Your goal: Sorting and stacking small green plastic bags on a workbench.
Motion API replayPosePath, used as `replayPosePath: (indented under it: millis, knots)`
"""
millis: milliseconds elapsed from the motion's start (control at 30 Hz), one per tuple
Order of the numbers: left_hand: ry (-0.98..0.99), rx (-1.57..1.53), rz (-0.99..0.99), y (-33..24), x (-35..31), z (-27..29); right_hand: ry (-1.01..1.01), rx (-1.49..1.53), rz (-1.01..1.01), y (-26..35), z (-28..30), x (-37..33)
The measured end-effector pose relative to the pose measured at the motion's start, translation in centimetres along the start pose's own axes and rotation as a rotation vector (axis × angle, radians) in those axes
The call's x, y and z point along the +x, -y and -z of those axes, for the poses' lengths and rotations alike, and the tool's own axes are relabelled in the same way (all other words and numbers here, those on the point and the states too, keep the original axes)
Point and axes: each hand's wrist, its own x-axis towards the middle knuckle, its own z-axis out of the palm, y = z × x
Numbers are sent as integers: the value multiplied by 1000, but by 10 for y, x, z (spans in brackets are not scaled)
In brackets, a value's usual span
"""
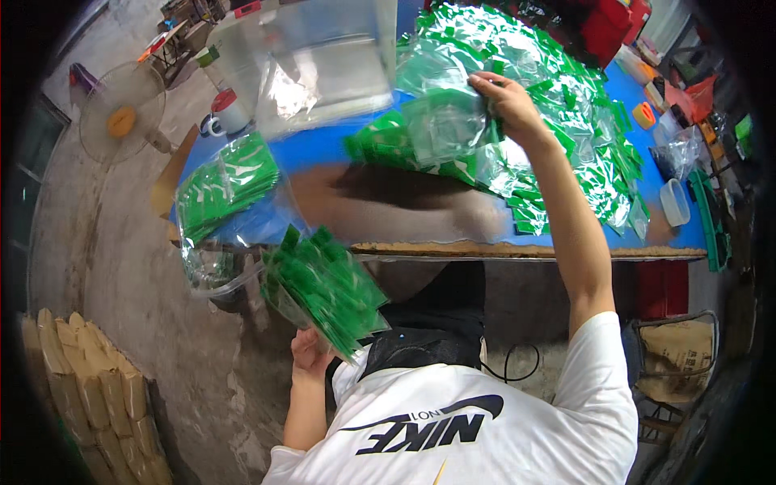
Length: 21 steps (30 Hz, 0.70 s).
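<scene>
My left hand is closed on the lower end of a fanned stack of green packets in clear plastic, held just off the table's front edge. Some of its fingers are hidden behind the stack. Over the table, my right hand is closed on a clear plastic bag, thumb and fingers at its upper right edge. Green shows through this bag; whether it holds packets I cannot tell. Beneath and behind it spreads a large heap of green packets.
A clear bag of neatly stacked green packets lies at the table's left end, overhanging the edge. Behind stand a white mug and a translucent plastic bin. An orange tape roll and a clear tub sit at right. A fan stands left.
</scene>
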Motion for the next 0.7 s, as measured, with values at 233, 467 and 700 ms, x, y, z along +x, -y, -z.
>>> replayPosePath:
  millis: [233,467,700]
  knots:
    - [-104,-93,-1,3,-8,-1,-476,-1161,675,-37,8,1]
    - [-241,-56,-9,1,-12,-1,230,-1434,473,-129,-90,-115]
    - [-125,-126,17,-11,-21,14,165,-1365,494,-133,-78,-86]
